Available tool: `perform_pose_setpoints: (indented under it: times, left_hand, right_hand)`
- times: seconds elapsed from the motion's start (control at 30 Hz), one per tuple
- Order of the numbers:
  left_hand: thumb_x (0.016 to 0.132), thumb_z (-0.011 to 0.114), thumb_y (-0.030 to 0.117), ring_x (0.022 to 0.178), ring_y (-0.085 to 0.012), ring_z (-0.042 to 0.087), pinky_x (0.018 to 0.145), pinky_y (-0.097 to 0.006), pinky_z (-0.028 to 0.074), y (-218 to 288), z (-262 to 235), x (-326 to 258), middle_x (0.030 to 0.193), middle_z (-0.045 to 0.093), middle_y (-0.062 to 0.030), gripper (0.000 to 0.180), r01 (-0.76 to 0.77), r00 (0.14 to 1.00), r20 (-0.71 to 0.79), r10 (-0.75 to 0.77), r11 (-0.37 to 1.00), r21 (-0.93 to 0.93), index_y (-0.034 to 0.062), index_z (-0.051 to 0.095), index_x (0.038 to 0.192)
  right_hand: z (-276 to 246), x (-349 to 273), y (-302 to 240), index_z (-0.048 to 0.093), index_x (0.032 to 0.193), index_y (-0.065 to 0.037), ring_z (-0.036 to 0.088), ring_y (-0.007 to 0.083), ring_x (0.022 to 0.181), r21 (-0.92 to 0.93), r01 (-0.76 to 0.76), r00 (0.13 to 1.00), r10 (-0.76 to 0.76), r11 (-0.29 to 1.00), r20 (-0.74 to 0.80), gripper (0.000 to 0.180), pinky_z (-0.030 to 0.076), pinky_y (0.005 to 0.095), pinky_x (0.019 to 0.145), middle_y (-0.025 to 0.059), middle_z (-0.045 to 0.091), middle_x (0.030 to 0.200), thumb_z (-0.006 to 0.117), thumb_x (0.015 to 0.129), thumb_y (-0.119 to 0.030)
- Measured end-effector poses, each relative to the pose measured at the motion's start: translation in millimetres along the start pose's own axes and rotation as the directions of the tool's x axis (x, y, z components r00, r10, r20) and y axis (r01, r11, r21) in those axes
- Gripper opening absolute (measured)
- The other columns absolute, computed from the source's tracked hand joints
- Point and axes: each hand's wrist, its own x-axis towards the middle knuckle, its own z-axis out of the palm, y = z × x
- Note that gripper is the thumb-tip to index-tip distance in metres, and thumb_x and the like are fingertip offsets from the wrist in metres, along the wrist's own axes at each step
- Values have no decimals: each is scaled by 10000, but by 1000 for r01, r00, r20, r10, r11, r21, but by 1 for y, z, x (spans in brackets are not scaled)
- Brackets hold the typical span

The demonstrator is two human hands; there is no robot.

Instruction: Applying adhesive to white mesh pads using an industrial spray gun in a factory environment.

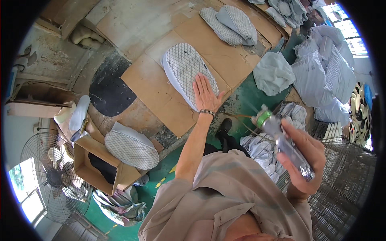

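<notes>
A white, oval quilted pad (181, 69) with dark diamond stitching lies on flattened cardboard on the table. My left hand (206, 95) rests flat on its near right end, fingers stretched out, a beaded bracelet at the wrist. Away from the table, to the right, my right hand (304, 154) is wrapped round a silver tool with a green collar, which looks like a spray gun (277, 130). Its nozzle points up and left toward the table, with a faint streak in front of it. A thin tan hose runs near the nozzle; where it joins is unclear.
Flattened cardboard (150, 86) covers the table. Quilted pads (229, 26) lie at its far end, another pad (131, 149) near left. An open box (94, 164) and a wire fan (54, 176) stand left. White sacks (321, 76) and bundled pads (261, 154) are at right.
</notes>
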Motion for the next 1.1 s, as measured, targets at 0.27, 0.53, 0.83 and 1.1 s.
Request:
perform_pose_setpoints:
  times: [0.27,0.53,0.83,1.1]
  left_hand:
    - [876,518,618,1495,-390,140,1222,-496,101,-3,1,-2,1593,196,-266,978,-14,1000,-26,12,998,-69,-112,280,1482]
    - [876,583,528,1489,-379,177,1218,-505,112,-4,-1,-5,1588,237,-242,889,-39,997,-64,31,992,-124,-107,344,1450]
    - [861,689,149,919,-307,699,822,-413,549,-17,-35,-102,981,721,-157,296,-26,1000,-27,9,669,-743,34,674,1133]
    - [881,648,325,785,-223,721,760,-367,558,-113,80,-288,882,739,-120,301,532,735,576,-359,831,-161,95,721,1060]
  right_hand:
    - [1,0,-6,616,1241,100,643,186,724,39,6,997,-9,999,79,591,480,270,675,133,671,857,743,731,-171]
    - [-12,-24,12,586,1279,95,639,166,713,86,11,987,-25,996,160,595,498,269,677,97,661,826,717,753,-151]
    - [-26,-54,45,637,1208,97,660,216,726,84,-34,995,26,996,98,575,493,286,670,155,666,837,759,725,-191]
    - [-43,-74,84,667,1152,97,628,228,639,137,7,997,-16,990,70,537,459,281,604,148,644,776,732,673,-139]
